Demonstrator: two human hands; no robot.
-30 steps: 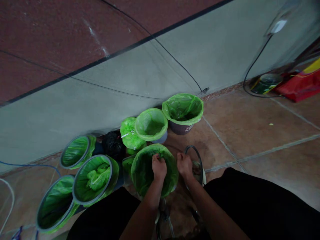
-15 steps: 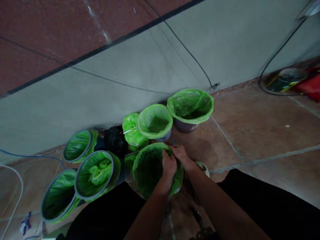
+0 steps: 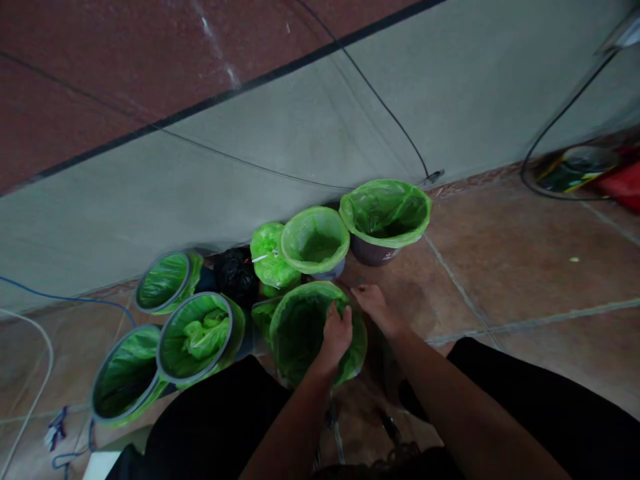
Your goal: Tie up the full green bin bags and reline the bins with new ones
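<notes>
A bin (image 3: pixel 295 327) lined with a bright green bag stands between my legs, its liner folded over the rim. My left hand (image 3: pixel 338 333) is over the inside of the bin's right part, fingers apart and pointing up towards the rim. Just outside the right rim is my right hand (image 3: pixel 374 303), its fingers loosely bent and a little apart, and nothing shows in them. Behind this bin, a smaller lined bin (image 3: pixel 316 243) and a dark lined bin (image 3: pixel 376 253) stand by the wall.
To the left are several grey-rimmed lined bins (image 3: pixel 233 333), one holding a crumpled green bag (image 3: pixel 206 333). A black bag (image 3: pixel 235 275) and a full green bag (image 3: pixel 274 257) sit by the wall. Cables (image 3: pixel 385 103) hang down the wall; a red item (image 3: pixel 623 177) lies at right.
My right hand has drawn slightly away from the rim to the right. My left hand's fingers have spread and lifted off the rim. The view has shifted slightly.
</notes>
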